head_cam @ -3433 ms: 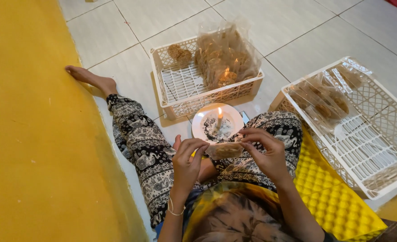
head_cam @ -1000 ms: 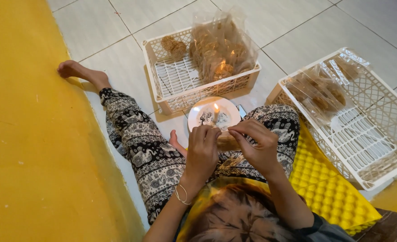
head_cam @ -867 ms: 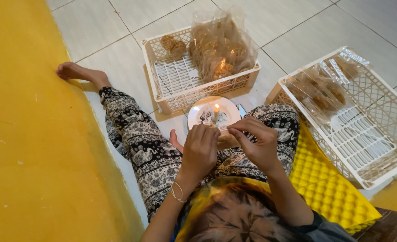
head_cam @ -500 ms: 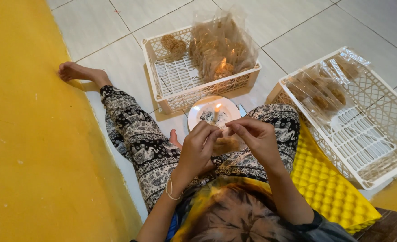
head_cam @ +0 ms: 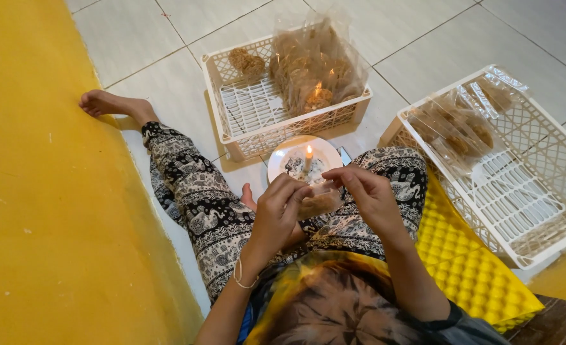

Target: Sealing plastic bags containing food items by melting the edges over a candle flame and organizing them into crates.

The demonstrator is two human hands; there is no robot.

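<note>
Tile floor (head_cam: 136, 38) beside yellow mat (head_cam: 40, 211)

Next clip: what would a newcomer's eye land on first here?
Probably the lit candle on the white plate by the seated person's knees, with both hands just below it. The left hand and right hand pinch a small clear bag of brown snacks. Two white crates of similar bags sit ahead and to the right.
</note>
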